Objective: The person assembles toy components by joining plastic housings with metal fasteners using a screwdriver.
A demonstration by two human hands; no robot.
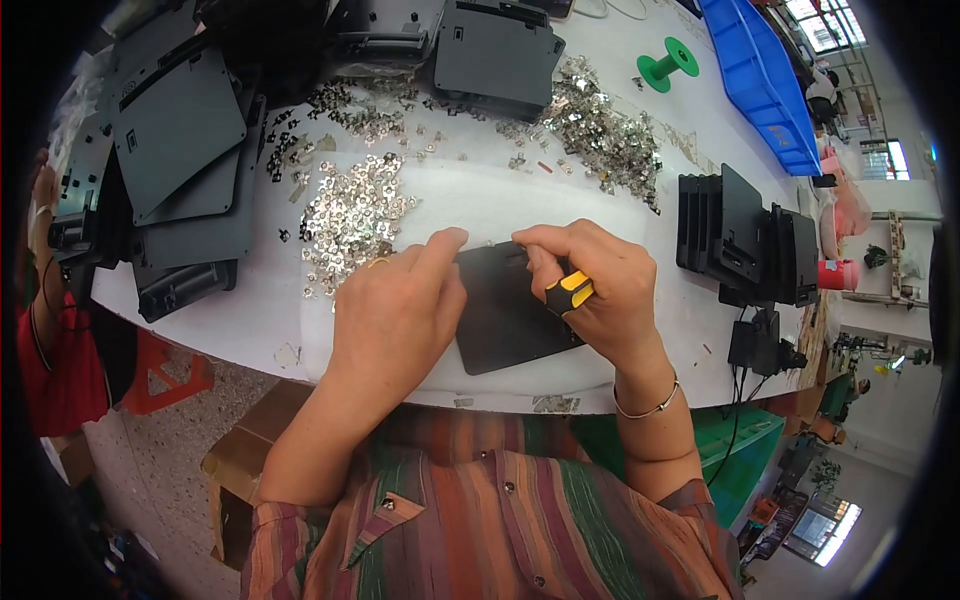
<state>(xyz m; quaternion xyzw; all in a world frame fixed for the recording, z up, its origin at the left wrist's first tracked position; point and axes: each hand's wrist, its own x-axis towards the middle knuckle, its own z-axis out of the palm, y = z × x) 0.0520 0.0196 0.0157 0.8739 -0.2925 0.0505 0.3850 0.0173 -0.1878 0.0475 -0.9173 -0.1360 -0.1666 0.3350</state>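
A dark grey plastic panel (505,325) lies flat on the white table (620,375) in front of me. My left hand (395,310) rests on the panel's left edge, its forefinger stretched along the top edge. My right hand (595,290) grips a screwdriver with a yellow and black handle (568,293), its tip hidden under my fingers at the panel's upper edge. A heap of small silvery metal clips (352,215) lies just left of my left hand.
Stacks of dark grey panels (180,150) fill the table's left and far side, and more stand upright at the right (745,240). Another clip heap (605,135), a green spool (667,65) and a blue bin (765,85) sit further back. A cardboard box (240,465) stands on the floor.
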